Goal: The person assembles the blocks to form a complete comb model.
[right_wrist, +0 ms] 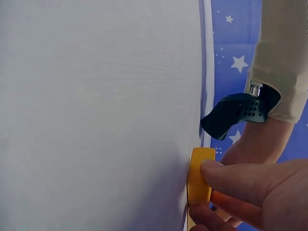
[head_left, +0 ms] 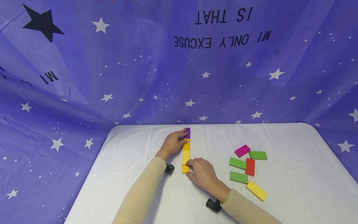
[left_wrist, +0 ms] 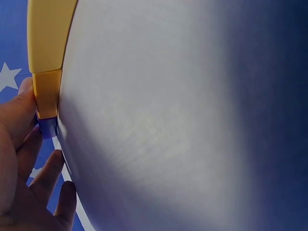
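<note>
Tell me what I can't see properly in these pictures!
Head view: the left hand covers part of the purple block.
Left wrist view: the top edge cuts off the row's light yellow block.
Right wrist view: the right hand and bottom edge hide most of that block.

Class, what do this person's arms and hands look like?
The left sleeve and right sleeve are long and beige. The left hand and right hand wear no gloves. At the wrists: a perforated left dark mount with a silvery fitting, and a right dark mount.
</note>
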Available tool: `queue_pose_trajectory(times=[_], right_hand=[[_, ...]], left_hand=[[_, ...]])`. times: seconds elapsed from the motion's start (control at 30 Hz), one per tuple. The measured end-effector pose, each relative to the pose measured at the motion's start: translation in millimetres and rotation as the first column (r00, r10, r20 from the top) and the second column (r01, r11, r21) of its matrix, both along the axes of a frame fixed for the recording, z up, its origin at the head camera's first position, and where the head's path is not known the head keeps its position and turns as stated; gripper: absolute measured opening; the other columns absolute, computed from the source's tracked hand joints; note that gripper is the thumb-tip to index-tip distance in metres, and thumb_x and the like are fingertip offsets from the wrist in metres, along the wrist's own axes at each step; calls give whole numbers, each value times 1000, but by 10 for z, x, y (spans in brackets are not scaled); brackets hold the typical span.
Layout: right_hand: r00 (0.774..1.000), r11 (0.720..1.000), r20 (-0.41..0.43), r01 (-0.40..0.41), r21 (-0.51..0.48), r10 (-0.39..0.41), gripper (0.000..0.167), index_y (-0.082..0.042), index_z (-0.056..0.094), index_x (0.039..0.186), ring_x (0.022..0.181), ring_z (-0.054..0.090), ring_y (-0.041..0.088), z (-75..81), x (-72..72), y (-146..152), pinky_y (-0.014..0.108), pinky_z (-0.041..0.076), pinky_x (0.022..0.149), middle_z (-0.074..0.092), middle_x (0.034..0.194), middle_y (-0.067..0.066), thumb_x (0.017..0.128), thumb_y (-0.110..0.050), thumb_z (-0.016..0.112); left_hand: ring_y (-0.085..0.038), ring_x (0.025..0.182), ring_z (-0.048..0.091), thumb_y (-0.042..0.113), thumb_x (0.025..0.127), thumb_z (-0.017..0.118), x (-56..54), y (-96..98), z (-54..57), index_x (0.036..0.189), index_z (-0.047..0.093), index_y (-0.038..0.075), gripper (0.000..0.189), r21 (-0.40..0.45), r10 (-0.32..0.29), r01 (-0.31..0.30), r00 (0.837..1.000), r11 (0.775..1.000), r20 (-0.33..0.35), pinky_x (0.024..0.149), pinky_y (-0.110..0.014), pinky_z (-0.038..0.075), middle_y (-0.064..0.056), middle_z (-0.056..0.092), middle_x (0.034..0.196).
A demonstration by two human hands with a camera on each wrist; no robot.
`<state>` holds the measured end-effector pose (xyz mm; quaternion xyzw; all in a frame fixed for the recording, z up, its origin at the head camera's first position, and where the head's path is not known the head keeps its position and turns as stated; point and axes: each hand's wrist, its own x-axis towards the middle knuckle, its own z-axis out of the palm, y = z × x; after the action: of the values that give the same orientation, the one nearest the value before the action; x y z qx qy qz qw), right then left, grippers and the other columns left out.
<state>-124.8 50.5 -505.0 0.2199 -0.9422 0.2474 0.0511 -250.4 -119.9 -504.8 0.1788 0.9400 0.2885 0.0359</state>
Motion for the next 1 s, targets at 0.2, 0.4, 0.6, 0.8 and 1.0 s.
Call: queue_pose_trajectory(times=[0.2, 0.4, 0.6, 0.8, 1.0], right_hand=[[999, 1000, 28, 25, -16, -25, 24, -13, 74, 92, 67, 51, 11, 15, 1, -19, 25, 42, 57, 58, 72, -7, 75, -23, 88], [997, 999, 65, 37, -33, -35, 24, -13, 72, 92, 68, 50, 12, 16, -1, -30, 25, 42, 57, 57, 73, -7, 76, -22, 87], [997, 998, 74, 41, -43, -37, 24, -12, 73, 95, 72, 54, 14, 15, 11, -28, 28, 47, 61, 63, 79, -4, 77, -21, 86], [998, 998, 57, 41, -49, -38, 23, -12, 73, 94, 74, 56, 14, 1, 17, -19, 30, 49, 62, 64, 80, -3, 77, -19, 86], [997, 998, 68, 44, -46, -41, 25, -12, 73, 96, 75, 57, 14, -1, 17, 7, 30, 48, 63, 64, 81, -5, 77, -21, 86]], left_hand=[[-27, 141, 44, 27, 96, 69, 10, -2, -7, 141, 59, 12, 48, 5, -2, 2, 1000, 1000, -4, 118, -43, 33, 3, 48, 152], [-27, 141, 44, 26, 97, 69, 14, -5, -9, 141, 59, 11, 48, 9, -7, 7, 1000, 1000, -13, 118, -43, 33, 1, 49, 152], [-28, 140, 45, 26, 97, 69, 17, -4, -5, 141, 59, 10, 48, 8, -11, 12, 1000, 1000, -17, 117, -44, 34, 1, 49, 152], [-28, 140, 45, 26, 96, 70, 15, -3, 0, 141, 59, 10, 48, 8, -12, 12, 1000, 1000, -17, 117, -44, 34, 0, 49, 152], [-27, 141, 44, 27, 97, 69, 7, -6, 7, 141, 58, 11, 48, 5, -7, 7, 1000, 1000, -6, 118, -43, 33, 1, 48, 153]])
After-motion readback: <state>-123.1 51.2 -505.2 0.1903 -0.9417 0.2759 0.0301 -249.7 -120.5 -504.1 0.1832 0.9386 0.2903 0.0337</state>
